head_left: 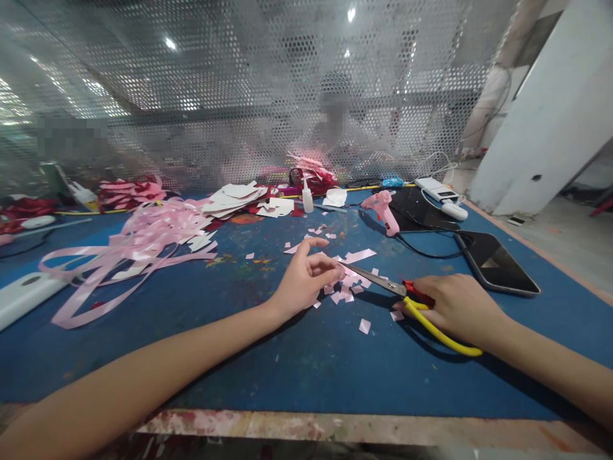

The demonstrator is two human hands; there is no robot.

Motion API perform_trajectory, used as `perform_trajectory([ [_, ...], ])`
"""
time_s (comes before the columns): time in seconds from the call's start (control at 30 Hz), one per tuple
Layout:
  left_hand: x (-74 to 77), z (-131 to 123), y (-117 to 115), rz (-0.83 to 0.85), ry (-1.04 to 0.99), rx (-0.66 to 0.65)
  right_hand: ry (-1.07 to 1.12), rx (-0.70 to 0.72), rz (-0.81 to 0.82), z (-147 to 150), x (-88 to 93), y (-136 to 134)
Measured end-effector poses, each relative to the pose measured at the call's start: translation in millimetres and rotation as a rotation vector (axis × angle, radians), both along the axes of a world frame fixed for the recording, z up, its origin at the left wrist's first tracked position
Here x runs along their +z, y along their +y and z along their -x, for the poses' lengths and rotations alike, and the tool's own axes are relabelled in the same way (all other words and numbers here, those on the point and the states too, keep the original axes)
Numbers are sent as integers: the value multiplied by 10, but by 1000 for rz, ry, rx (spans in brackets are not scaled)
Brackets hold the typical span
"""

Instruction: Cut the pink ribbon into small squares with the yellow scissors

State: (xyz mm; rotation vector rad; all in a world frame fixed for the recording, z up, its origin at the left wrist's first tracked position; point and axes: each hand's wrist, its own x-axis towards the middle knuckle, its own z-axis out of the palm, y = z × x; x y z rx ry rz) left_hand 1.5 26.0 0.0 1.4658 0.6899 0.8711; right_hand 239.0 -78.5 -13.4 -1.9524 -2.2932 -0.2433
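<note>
My right hand [454, 306] grips a pair of scissors [378, 279] with one red and one yellow handle loop. The blades point left, and their tips reach the fingertips of my left hand [306, 275]. That hand is pinched, thumb against fingers, with the index finger raised; whatever lies between the fingertips is mostly hidden. Beneath and around the blades, small cut squares of pink ribbon [364, 326] are scattered on the blue tabletop [268, 377]. A longer pink ribbon strip [361, 255] lies just beyond the blades.
Loops of pink ribbon [158, 230] heap at left, beside white paper pieces [232, 199]. A small white bottle [307, 197] stands at the back. On the right are a pink glue gun [384, 212], its cable, and a dark phone [498, 262]. A perforated metal sheet [230, 83] rises behind.
</note>
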Motion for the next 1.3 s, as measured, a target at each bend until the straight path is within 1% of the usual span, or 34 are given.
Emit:
perform_trajectory([
  [0.13, -7, 1, 8, -12, -10, -2, 57, -69, 7, -35, 23, 44],
  [0.2, -9, 1, 11, -17, -17, -4, 108, -88, -16, -66, 44, 62],
  [0.37, 2, -9, 2, 8, -25, -21, 304, -15, -174, -122, 76, 43],
  [0.43, 6, -11, -1, 25, -44, -11, 346, 20, -187, -120, 82, 29],
  [0.5, 8, -10, 1, 37, -52, 6, 326, 24, -153, -105, 85, 25],
  [0.67, 7, -6, 15, 13, -40, 57, 177, -35, -44, -56, 65, 43],
  [0.87, 16, -5, 9, -13, -42, 84, 60, -45, 7, -38, 40, 44],
  [1.17, 40, -11, -3, 42, -71, 44, 33, -18, 29, -11, 38, 25],
  [1.3, 43, -8, 0, 55, -48, 24, 27, -21, 50, -5, 36, 24],
])
